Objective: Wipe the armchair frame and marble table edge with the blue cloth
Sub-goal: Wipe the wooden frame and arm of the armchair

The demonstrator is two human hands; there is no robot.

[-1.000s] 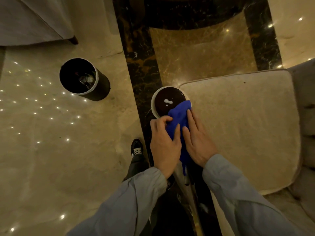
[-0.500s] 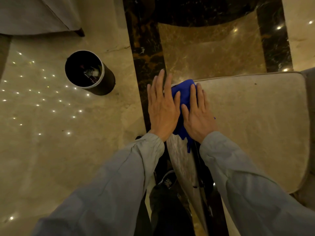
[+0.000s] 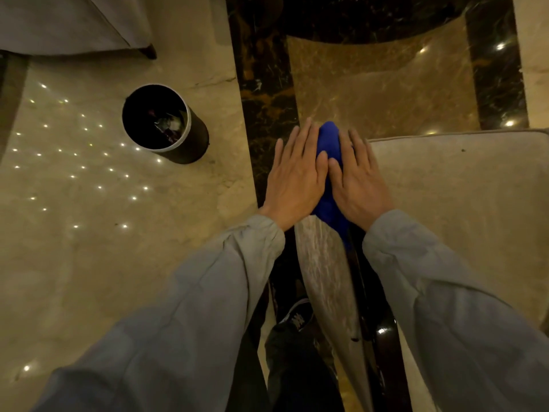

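Polished marble floor (image 3: 89,248), dim light. Blue cloth (image 3: 328,150) draped over armchair arm (image 3: 323,278), pinned between left hand (image 3: 294,176) and right hand (image 3: 361,181), fingers (image 3: 306,135) flat and spread. Frame-wiping under way, seemingly; next likely a firm sweep along arm. Cushion (image 3: 460,218) right, bin (image 3: 166,123) left.
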